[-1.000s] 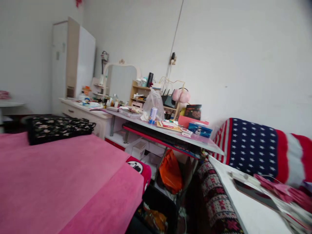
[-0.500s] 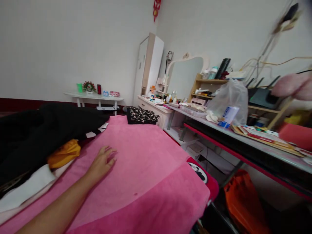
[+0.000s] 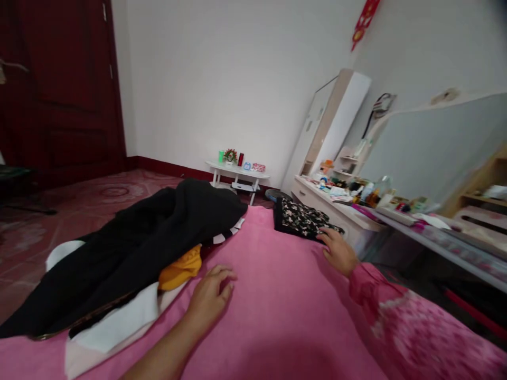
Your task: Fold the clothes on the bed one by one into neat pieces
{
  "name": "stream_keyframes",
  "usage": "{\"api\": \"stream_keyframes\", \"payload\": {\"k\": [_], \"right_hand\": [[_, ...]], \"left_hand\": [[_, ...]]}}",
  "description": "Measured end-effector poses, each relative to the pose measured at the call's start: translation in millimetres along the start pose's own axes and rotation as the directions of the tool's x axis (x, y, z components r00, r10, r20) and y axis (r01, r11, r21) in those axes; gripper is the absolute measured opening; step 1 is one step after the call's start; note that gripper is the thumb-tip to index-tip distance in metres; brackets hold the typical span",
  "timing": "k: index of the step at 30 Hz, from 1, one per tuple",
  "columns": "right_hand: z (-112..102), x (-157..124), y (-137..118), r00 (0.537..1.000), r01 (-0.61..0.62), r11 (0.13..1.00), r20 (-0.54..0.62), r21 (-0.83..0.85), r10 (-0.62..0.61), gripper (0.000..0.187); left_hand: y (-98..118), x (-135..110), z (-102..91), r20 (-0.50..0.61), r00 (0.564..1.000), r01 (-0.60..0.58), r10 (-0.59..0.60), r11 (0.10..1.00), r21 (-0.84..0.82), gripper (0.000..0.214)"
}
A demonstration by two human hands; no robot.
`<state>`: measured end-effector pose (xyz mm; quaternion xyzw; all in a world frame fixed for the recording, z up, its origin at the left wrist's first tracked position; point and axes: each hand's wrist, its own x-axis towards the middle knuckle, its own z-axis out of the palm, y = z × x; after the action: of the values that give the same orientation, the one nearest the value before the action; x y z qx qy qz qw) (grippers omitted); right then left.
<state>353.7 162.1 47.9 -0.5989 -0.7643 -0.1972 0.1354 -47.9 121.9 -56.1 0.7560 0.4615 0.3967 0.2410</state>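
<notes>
My left hand (image 3: 212, 295) rests on a pink blanket (image 3: 273, 306), fingers loosely bent and apart, holding nothing. Beside it, on the left, lies a heap of clothes: a black garment (image 3: 158, 227) on top, with a yellow-orange cloth (image 3: 180, 269) and a white cloth (image 3: 122, 322) showing from under it. My right hand (image 3: 338, 250), in a pink patterned sleeve, is at the near right corner of a folded black floral garment (image 3: 303, 216). Its fingers are spread, and the fingertips seem to touch the fabric without gripping it.
A white dressing table (image 3: 328, 198) crowded with bottles and a large mirror (image 3: 431, 148) stand on the right. A glass-topped desk (image 3: 435, 243) runs along that side. Ahead are a small white table (image 3: 237, 170) and a tall white cabinet (image 3: 328, 121). A dark red door (image 3: 59, 89) is at left.
My view has turned left, bringing the door and floor into sight. My right hand has come into view at the folded floral garment. My left hand stays on the blanket by the clothes heap.
</notes>
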Motion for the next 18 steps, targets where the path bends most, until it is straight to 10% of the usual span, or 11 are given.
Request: {"api": "stream_keyframes", "payload": {"k": [5,9,14,18], "right_hand": [[78.0,108.5,16.8,0.941,-0.338,0.936,0.050,0.101,0.335,0.038],[112.6,139.2,25.2,0.842,-0.540,0.837,0.093,0.095,0.532,0.030],[107.5,127.9,22.2,0.835,-0.547,0.828,0.149,0.126,0.529,0.020],[62.7,127.5,2.0,0.890,-0.456,0.870,0.082,0.189,0.449,0.031]], "left_hand": [[5.3,2.2,-1.1,0.004,0.998,0.067,-0.067,0.998,0.001,0.023],[3.5,3.1,1.9,-0.016,0.997,0.082,-0.082,0.997,0.007,0.022],[-4.1,4.9,6.2,-0.024,0.997,0.069,-0.069,0.997,0.016,0.022],[-2.2,5.7,4.1,-0.032,0.998,0.055,-0.055,0.998,0.014,0.023]]}}
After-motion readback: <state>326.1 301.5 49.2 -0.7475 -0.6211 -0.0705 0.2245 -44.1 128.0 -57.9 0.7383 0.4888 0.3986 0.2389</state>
